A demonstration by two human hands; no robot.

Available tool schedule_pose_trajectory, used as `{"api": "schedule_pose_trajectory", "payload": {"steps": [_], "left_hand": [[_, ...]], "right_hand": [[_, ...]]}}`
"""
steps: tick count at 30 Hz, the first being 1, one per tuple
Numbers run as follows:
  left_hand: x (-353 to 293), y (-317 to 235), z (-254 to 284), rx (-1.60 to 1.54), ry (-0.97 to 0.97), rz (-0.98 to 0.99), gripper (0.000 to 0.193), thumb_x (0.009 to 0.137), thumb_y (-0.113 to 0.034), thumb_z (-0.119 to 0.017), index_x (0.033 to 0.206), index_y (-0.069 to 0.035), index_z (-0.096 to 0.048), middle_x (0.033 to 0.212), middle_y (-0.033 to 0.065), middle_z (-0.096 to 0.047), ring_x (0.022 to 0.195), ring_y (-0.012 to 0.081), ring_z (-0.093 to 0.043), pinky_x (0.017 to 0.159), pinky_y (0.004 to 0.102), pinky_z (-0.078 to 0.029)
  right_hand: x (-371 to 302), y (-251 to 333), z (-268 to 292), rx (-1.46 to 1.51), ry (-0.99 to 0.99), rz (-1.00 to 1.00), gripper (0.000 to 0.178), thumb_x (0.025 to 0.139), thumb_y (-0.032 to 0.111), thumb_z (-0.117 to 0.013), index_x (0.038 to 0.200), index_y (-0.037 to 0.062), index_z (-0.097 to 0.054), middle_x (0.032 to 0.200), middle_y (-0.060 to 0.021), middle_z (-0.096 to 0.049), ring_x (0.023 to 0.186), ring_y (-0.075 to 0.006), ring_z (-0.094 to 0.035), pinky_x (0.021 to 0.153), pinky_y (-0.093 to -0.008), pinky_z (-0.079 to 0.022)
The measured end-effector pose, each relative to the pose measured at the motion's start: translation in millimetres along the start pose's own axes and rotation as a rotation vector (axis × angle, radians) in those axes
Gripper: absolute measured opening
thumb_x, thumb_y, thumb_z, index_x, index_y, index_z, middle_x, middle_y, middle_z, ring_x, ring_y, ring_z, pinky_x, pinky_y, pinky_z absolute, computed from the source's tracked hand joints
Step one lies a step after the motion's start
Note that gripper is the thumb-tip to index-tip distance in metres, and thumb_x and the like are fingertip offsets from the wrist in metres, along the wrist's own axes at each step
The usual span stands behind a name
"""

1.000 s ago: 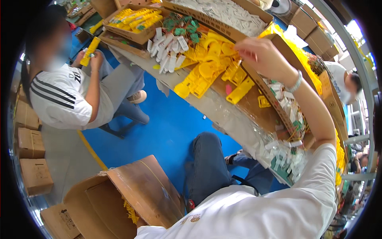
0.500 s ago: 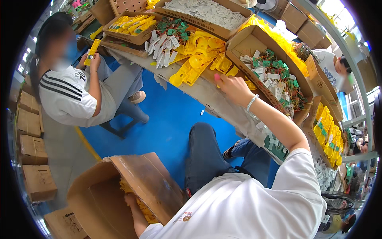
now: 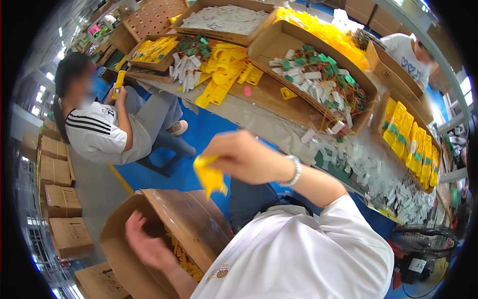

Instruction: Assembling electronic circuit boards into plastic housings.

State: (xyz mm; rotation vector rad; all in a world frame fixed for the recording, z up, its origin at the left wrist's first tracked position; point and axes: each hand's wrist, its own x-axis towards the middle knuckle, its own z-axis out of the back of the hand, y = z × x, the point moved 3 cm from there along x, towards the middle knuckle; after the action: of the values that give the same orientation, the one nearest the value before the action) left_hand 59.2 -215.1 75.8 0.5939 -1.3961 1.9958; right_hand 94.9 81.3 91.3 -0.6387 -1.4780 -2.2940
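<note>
Above my lap, my right hand (image 3: 244, 157) grips a yellow plastic part (image 3: 211, 175), slightly smeared by motion. At the lower left, my left hand (image 3: 149, 244) is raised over the mouth of a large cardboard box (image 3: 186, 207), its fingers apart and nothing in them. Inside that box, yellow plastic parts (image 3: 181, 256) are partly hidden by my left forearm and the box flap. On the bench ahead lies a heap of yellow plastic casings (image 3: 221, 70), with a small pink piece (image 3: 247, 91) near it.
A cardboard tray (image 3: 264, 50) holds green circuit boards, wires and white pieces. Another tray (image 3: 398, 154) on the right has a row of yellow casings. Loose white pieces (image 3: 393, 184) cover the bench there. A seated co-worker (image 3: 99, 129) handles a yellow casing. A black fan (image 3: 425, 244) stands lower right.
My right hand has come back from the bench toward my lap, now with a yellow plastic part. My left hand has risen out of the box and spread its fingers. The view has shifted somewhat.
</note>
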Motion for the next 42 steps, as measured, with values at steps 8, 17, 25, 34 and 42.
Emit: {"api": "schedule_pose_trajectory", "payload": {"steps": [8,17,25,34,42], "left_hand": [[-69.6,6.3,-155.5,-0.969,0.853,0.955,0.058,0.08,-0.01,-0.071,0.128,0.002,-0.041,0.09,0.0097,-0.061,0.079,0.0192,-0.064,0.071,0.0323,-0.053],[-97.0,-1.5,-195.4,-1.111,0.58,1.102,0.052,0.088,-0.005,-0.057,0.134,-0.008,-0.033,0.095,0.0135,-0.057,0.082,0.0234,-0.06,0.076,0.0387,-0.052],[-94.9,-25.0,-196.3,-1.265,0.431,0.951,0.044,0.09,-0.006,-0.055,0.13,-0.013,-0.037,0.099,0.0086,-0.055,0.086,0.0197,-0.059,0.078,0.0361,-0.051],[-69.9,-61.7,-191.4,-1.04,0.3,0.841,0.057,0.083,-0.006,-0.068,0.131,-0.012,-0.038,0.094,0.0075,-0.057,0.076,0.0158,-0.06,0.066,0.0319,-0.054],[-2.7,-115.2,-160.0,-0.776,-0.01,0.303,0.063,0.074,0.009,-0.068,0.129,-0.001,-0.038,0.092,0.015,-0.064,0.075,0.0205,-0.063,0.065,0.0325,-0.054]], "right_hand": [[-77.2,-0.2,15.3,0.192,0.057,-0.342,0.039,0.077,0.016,-0.074,0.111,-0.0002,-0.063,0.096,-0.0158,-0.062,0.07,-0.0239,-0.063,0.066,-0.0315,-0.051],[-145.0,-61.7,201.1,-1.14,-0.578,-0.757,0.027,0.086,0.029,-0.062,0.088,0.0023,-0.061,0.091,-0.0197,-0.06,0.082,-0.0413,-0.058,0.069,-0.0487,-0.048],[-182.2,-92.2,210.9,-0.876,-0.666,-0.636,0.012,0.082,0.006,-0.064,0.092,0.0001,-0.066,0.086,-0.0165,-0.066,0.076,-0.0304,-0.063,0.067,-0.0373,-0.049],[-157.1,-3.3,198.1,-0.648,-1.077,-0.015,0.016,0.091,0.004,-0.061,0.104,-0.0045,-0.065,0.095,-0.0117,-0.066,0.069,-0.0167,-0.064,0.062,-0.0263,-0.055],[-96.2,43.9,129.3,0.107,-0.768,0.102,0.013,0.084,-0.01,-0.06,0.096,-0.0063,-0.064,0.101,-0.0118,-0.063,0.088,-0.0185,-0.064,0.078,-0.0281,-0.056]]}}
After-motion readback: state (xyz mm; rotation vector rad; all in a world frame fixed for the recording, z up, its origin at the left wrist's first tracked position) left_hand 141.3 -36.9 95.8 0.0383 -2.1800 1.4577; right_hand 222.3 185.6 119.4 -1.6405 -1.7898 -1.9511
